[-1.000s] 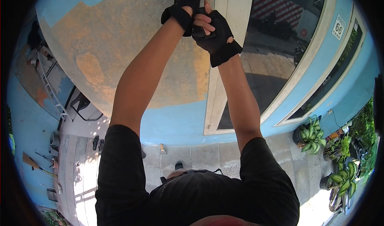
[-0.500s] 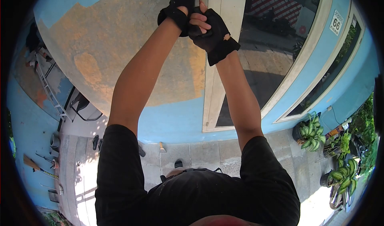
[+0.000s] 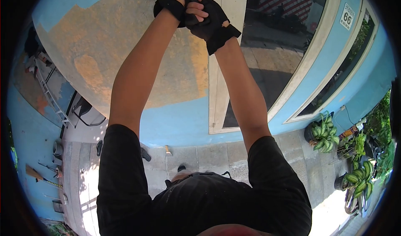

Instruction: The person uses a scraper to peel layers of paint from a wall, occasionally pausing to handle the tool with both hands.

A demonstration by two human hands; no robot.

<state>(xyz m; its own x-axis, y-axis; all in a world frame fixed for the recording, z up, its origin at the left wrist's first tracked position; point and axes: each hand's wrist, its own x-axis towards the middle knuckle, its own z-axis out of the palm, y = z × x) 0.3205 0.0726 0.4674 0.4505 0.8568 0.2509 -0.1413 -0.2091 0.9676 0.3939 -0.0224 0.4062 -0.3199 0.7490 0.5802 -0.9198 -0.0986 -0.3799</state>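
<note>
Both of my hands wear black fingerless gloves and are raised together against the wall at the top of the view. My left hand [image 3: 174, 3] is closed, its fingers mostly hidden by the glove and the frame's edge. Pressed up beside it, my right hand [image 3: 208, 22] has its fingers curled in. What lies in their grip is hidden. Around them the wall [image 3: 138, 44] shows a bare, grey-brown patch where the blue paint is gone. Just right of the hands runs the cream window frame [image 3: 232, 17].
A small scraper-like tool [image 3: 168, 151] lies on the paved floor near the wall's base. Potted plants [image 3: 323, 133] stand at the right. To the left are a ladder [image 3: 50, 94], a folding chair [image 3: 83, 108] and a broom [image 3: 35, 173]. A number plate [image 3: 346, 17] hangs beside the window.
Both hands, still together, have moved up and left in the view, partly beyond its top edge. The surroundings have shifted slightly, and the feet have changed position.
</note>
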